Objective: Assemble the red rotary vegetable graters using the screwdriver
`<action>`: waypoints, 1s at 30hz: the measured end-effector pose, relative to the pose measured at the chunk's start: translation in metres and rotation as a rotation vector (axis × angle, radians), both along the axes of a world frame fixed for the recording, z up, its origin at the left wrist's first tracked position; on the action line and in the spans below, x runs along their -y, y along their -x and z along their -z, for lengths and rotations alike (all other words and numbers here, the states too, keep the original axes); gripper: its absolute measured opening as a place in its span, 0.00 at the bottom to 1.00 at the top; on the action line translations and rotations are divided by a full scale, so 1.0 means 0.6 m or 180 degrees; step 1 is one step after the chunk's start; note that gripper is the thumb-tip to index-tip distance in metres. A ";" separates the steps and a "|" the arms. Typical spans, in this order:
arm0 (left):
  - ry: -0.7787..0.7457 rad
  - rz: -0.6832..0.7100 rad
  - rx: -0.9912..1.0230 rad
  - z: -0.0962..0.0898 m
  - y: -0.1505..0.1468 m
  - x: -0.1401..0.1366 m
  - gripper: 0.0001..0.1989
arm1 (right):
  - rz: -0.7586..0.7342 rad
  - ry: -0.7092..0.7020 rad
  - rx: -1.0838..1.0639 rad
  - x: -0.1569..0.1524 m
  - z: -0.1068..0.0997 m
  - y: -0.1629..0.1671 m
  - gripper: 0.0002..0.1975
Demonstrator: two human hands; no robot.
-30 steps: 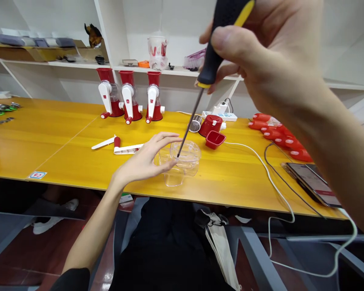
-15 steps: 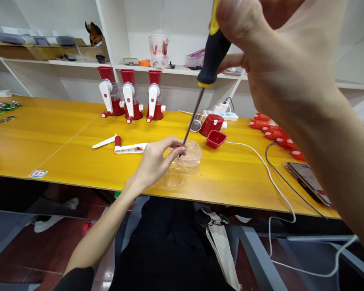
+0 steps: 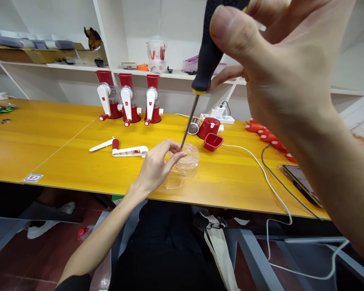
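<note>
My right hand [image 3: 279, 60] is closed round the dark handle of a screwdriver [image 3: 206, 60], close to the camera. Its steel shaft slants down to a clear plastic grater housing [image 3: 191, 155] on the table. My left hand [image 3: 157, 163] pinches the housing at its near left side, thumb and forefinger beside the shaft's lower end. The fingers hide the tip, and no screw can be made out. Left of that hand lie a white crank handle with a red grip [image 3: 130, 151] and a slim white strip [image 3: 101, 145].
Behind the housing are a red base [image 3: 209, 127], a red hopper [image 3: 213, 142] and a metal grating drum [image 3: 193, 126]. Three assembled red and white graters [image 3: 128, 99] stand at the back. Cables [image 3: 262, 171], a phone [image 3: 301, 184] and several red bottle-like items [image 3: 268, 135] lie to the right.
The screwdriver handle has turned in my right hand: its yellow part faced the camera earlier, and mostly black shows now. My left hand stays at the housing. The view has shifted slightly.
</note>
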State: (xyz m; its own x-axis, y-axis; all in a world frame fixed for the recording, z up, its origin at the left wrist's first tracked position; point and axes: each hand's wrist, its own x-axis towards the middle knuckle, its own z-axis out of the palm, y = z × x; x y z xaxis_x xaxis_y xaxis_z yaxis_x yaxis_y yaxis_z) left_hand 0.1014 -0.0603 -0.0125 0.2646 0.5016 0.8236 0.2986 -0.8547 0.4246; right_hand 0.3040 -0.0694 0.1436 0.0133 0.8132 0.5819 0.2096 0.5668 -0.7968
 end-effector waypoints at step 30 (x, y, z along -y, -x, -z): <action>-0.0213 -0.0288 -0.0182 -0.002 -0.012 0.006 0.07 | 0.1236 -0.0827 -0.1029 0.005 0.006 0.009 0.31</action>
State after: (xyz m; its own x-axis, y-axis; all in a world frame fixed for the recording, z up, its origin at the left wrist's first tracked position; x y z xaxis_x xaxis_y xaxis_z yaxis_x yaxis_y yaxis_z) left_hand 0.1086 -0.0641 -0.0114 0.2683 0.4700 0.8409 0.3979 -0.8490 0.3476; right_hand 0.2983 -0.0722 0.1397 0.4936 0.5437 0.6788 0.2103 0.6828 -0.6997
